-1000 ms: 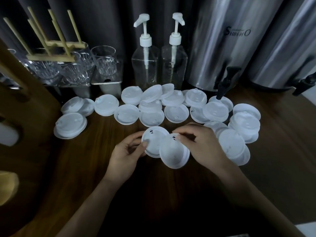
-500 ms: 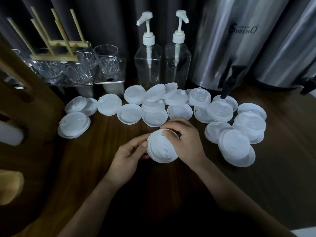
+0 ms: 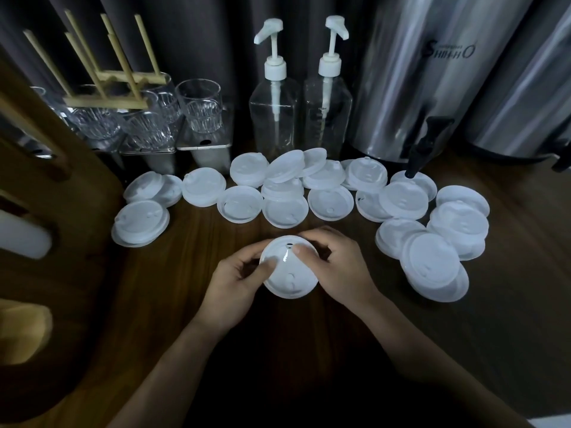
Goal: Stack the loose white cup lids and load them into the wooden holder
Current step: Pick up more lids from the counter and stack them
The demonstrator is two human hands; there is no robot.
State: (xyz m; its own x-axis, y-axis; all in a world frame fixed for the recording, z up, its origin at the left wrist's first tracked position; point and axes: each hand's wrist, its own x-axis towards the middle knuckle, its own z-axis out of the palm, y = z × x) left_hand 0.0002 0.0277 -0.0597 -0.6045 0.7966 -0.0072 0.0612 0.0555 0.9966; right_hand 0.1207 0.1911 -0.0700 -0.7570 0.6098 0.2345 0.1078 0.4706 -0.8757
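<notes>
A small stack of white lids (image 3: 290,273) sits between both hands, just above the wooden counter (image 3: 185,257). My left hand (image 3: 230,285) grips its left rim, thumb on top. My right hand (image 3: 336,267) holds the right side, a fingertip pressing on the top lid. Several loose white lids (image 3: 284,193) lie scattered in an arc behind the hands, with more piled at the right (image 3: 432,261) and left (image 3: 140,222). The wooden holder (image 3: 108,75), a frame of thin upright dowels, stands at the back left above the glasses.
Clear glasses (image 3: 199,109) on metal stands sit at the back left. Two pump bottles (image 3: 275,97) stand at the back centre. Steel dispensers (image 3: 426,72) with black taps fill the back right. A large wooden piece (image 3: 46,211) borders the left.
My right hand brought its lid over onto the lid in my left hand. The two separate lids are now one stack held by both hands, slightly nearer me.
</notes>
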